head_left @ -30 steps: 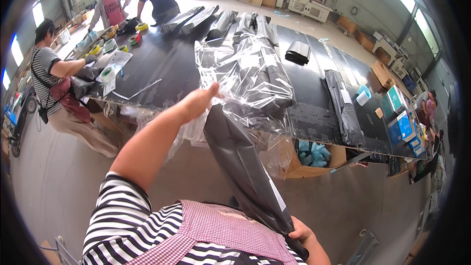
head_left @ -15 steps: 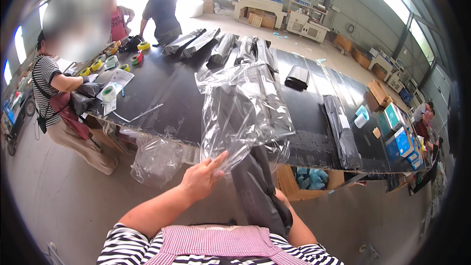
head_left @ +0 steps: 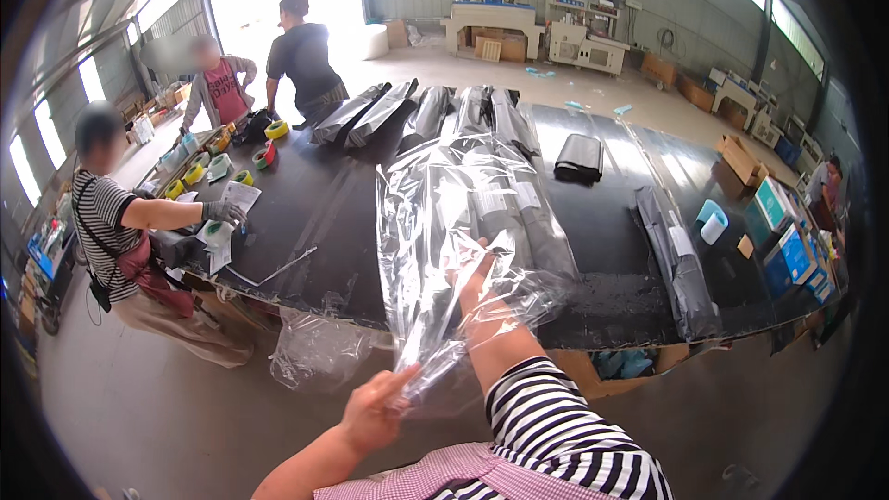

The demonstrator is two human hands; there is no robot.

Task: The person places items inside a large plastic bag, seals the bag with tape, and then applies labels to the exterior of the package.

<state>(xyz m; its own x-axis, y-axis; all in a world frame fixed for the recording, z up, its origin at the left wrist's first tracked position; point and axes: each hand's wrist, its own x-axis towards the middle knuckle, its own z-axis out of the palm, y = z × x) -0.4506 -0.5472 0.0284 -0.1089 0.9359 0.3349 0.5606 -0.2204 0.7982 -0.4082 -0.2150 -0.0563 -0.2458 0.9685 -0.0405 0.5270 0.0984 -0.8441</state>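
Note:
A large clear plastic bag lies on the black table, its near end hanging past the front edge. My left hand is closed on the lower left of the bag's mouth. My right hand reaches forward within the bag, seen through shiny plastic that blurs its fingers. Just beyond it, dark grey folded plastic bundles with white labels show through the film. Whether all of them lie inside the bag or partly under it, I cannot tell.
More dark bundles line the table's far side. A folded one and a long one lie to the right, near boxes. Tape rolls sit left. Crumpled film hangs off the front edge. A co-worker stands left.
My right hand has moved from low by my body forward into the bag. The dark bundle sticking out toward me no longer shows there. My left hand has come lower, still on the film.

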